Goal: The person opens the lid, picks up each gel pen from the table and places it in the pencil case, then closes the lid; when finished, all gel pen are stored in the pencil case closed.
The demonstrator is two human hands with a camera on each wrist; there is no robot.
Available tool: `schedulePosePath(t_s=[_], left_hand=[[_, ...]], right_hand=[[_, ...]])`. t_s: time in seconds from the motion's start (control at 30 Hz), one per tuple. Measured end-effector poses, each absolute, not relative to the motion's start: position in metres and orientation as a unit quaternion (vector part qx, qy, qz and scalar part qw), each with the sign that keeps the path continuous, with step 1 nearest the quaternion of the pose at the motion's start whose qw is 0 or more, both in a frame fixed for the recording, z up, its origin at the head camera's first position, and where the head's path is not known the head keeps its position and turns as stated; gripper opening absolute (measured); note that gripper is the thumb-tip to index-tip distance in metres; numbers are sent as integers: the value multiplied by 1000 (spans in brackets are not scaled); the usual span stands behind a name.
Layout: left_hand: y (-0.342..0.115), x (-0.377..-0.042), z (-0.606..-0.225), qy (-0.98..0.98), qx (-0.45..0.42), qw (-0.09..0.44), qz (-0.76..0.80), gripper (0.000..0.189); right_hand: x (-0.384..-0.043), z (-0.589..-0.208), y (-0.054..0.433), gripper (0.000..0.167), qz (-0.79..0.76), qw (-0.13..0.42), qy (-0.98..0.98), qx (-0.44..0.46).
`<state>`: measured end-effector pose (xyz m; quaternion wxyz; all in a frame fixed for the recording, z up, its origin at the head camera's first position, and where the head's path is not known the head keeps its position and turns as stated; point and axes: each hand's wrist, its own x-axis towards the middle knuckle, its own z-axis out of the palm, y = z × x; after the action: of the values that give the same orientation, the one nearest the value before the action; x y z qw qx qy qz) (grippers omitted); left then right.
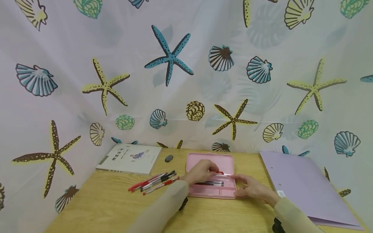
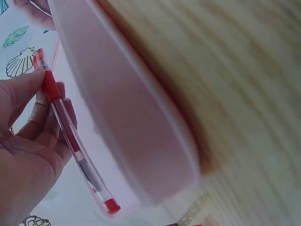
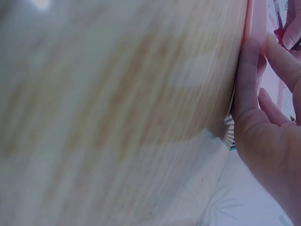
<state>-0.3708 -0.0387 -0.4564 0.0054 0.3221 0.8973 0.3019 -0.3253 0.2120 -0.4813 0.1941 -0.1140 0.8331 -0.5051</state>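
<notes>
A pink pencil case (image 1: 227, 161) lies with its lid tipped back on the wooden table. My left hand (image 1: 201, 171) is over it, pinching a red gel pen (image 2: 70, 136) between thumb and fingers. In the left wrist view the pen is clear-barrelled, with a red cap and red end plug, and overlaps the pink case. Dark-refill pens (image 1: 214, 183) lie in the long compartment, partly hidden under the left hand. At the case's right end, my right hand (image 1: 253, 187) grips it, thumb near the front corner and fingers by the hinge.
Several red and black pens (image 1: 166, 176) lie in a loose pile left of the case. Behind them are a white book (image 1: 131, 158) and a small dark stone (image 1: 169, 158). A purple folder (image 1: 303, 184) lies on the right. A shell-patterned curtain (image 1: 186, 94) closes off the back.
</notes>
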Motion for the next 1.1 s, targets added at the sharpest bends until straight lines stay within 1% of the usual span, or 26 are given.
schedulePosePath(t_s=[0.33, 0.53, 0.77, 0.9, 1.1], left_hand=[[-22, -372, -459, 899, 334, -2, 285, 16], [-14, -374, -460, 896, 344, 11, 280, 15], [-3, -373, -459, 896, 362, 21, 256, 15], [2, -373, -459, 904, 353, 30, 239, 17], [7, -375, -462, 915, 339, 28, 218, 17]], right_hand=[[-325, -483, 215, 72, -509, 195, 828, -128], [-323, -483, 216, 71, -524, 197, 816, -145], [-326, -483, 216, 73, -527, 201, 815, -133], [-327, -483, 215, 75, -528, 209, 814, -125], [-326, -482, 215, 76, -523, 210, 816, -131]])
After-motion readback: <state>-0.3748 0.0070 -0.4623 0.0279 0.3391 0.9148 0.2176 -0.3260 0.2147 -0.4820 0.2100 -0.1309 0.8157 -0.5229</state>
